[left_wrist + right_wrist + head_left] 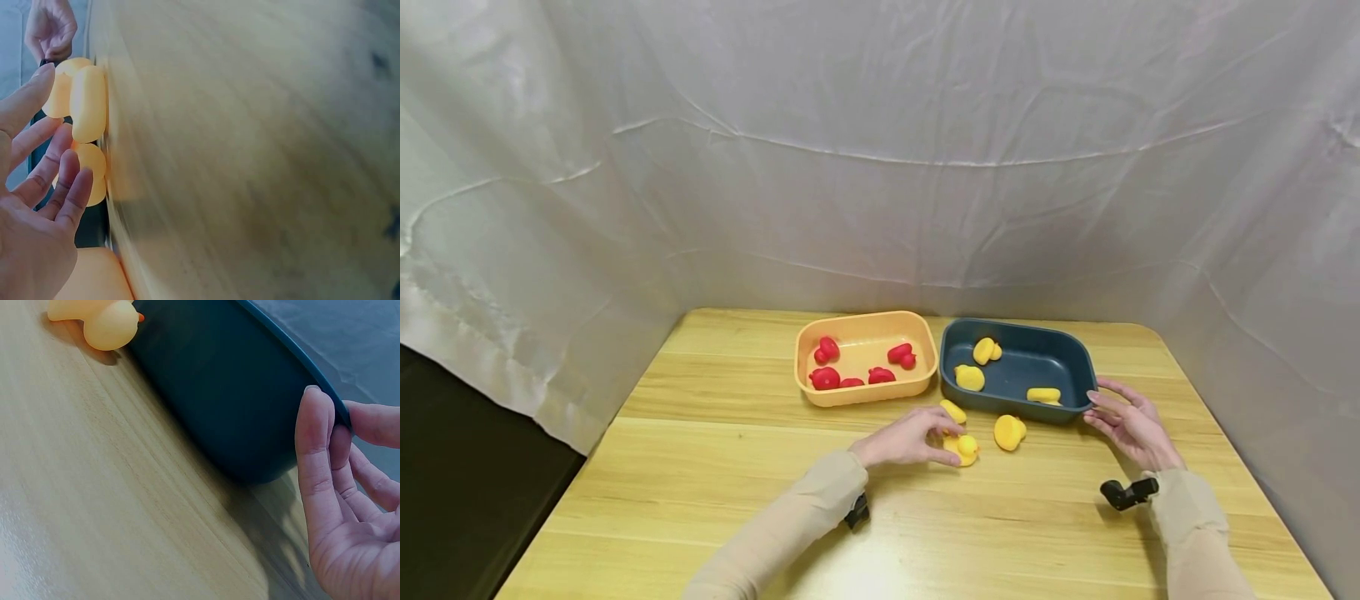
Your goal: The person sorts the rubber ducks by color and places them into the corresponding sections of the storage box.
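My left hand (pixel 910 437) reaches over the table with thumb and fingers spread around a yellow rubber duck (pixel 967 446). In the left wrist view, the fingers (pixel 80 194) look apart from the thumb, with yellow ducks just beyond. A second yellow duck (pixel 953 411) lies behind the fingertips, and a third yellow duck (pixel 1010 432) lies to the right. With my right hand (pixel 1138 433) I pinch the near right corner of a dark blue bin (pixel 219 394), thumb and fingers on its rim. Several yellow ducks, such as one duck (pixel 970 377), lie inside that bin.
Left of the blue bin stands a light orange bin (pixel 865 397) holding several red ducks, among them a red duck (pixel 825 379). Both bins sit toward the back of the wooden table (pixel 700 467). A pale curtain (pixel 865 200) hangs behind and at the sides.
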Motion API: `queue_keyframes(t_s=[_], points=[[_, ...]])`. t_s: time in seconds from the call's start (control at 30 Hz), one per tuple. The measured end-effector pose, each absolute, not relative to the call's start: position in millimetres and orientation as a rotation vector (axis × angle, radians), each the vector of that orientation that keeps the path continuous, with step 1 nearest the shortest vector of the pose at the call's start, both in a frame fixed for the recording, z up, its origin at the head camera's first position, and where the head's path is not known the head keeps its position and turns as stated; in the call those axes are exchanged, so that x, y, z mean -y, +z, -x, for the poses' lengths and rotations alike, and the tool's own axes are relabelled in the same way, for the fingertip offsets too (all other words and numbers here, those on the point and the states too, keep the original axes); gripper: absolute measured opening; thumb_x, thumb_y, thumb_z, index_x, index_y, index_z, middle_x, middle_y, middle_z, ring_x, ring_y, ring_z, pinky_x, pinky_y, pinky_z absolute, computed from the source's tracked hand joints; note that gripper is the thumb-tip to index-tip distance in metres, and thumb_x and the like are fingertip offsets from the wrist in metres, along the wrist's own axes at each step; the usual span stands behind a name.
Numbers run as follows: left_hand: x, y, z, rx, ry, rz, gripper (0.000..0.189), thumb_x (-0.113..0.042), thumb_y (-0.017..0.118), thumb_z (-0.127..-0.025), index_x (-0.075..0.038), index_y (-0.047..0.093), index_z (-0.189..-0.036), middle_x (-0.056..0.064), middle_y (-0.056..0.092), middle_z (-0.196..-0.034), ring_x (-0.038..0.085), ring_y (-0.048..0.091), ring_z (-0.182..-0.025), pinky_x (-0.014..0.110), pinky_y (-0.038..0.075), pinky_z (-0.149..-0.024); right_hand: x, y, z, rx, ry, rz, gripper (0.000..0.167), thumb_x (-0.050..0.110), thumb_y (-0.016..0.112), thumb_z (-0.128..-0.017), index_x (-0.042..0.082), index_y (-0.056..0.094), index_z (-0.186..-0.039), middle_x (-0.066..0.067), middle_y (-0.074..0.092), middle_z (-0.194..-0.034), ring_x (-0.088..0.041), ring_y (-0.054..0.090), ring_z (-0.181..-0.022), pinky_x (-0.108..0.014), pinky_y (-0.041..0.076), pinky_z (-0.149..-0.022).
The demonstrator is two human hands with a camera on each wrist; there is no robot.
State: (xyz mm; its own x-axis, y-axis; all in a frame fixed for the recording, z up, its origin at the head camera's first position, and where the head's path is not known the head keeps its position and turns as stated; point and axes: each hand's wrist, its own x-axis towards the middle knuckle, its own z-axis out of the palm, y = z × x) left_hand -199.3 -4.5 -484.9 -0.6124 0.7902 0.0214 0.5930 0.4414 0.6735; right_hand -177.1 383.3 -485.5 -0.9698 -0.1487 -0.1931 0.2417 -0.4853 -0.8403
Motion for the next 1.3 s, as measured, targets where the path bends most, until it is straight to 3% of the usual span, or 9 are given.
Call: queue_keyframes(t_s=[0.37, 0.7, 1.3], points=[[-5, -485, 195, -2.5, 0.921, -1.176, 0.04, -0.034, 0.079, -0.088, -0.014, 0.073, -0.121, -0.001, 0.064, -0.11, 0.01, 0.055, -0.095, 0.011, 0.042, -0.081, -384, -485, 177, -1.458, -2.514, -0.136, 0.03, -0.001, 0.049, -0.103, 0.018, 0.067, -0.118, -0.006, 0.074, -0.091, -0.018, 0.075, -0.077, -0.027, 0.064, -0.077], [-9, -486, 193, -2.552, 0.899, -1.169, 0.036, -0.034, 0.078, -0.089, -0.013, 0.074, -0.118, -0.001, 0.065, -0.109, 0.011, 0.056, -0.098, 0.013, 0.044, -0.087, -384, -488, 178, -1.454, -2.524, -0.134, 0.029, -0.001, 0.05, -0.103, 0.016, 0.066, -0.119, -0.007, 0.075, -0.091, -0.019, 0.075, -0.077, -0.027, 0.064, -0.077], [3, -483, 193, -2.447, 1.117, -1.082, 0.033, -0.038, 0.076, -0.09, -0.018, 0.07, -0.116, -0.003, 0.06, -0.107, 0.006, 0.051, -0.09, 0.014, 0.043, -0.079, -384, -488, 178, -1.462, -2.526, -0.12, 0.03, -0.002, 0.049, -0.103, 0.016, 0.067, -0.118, -0.007, 0.074, -0.091, -0.019, 0.075, -0.077, -0.027, 0.064, -0.077]])
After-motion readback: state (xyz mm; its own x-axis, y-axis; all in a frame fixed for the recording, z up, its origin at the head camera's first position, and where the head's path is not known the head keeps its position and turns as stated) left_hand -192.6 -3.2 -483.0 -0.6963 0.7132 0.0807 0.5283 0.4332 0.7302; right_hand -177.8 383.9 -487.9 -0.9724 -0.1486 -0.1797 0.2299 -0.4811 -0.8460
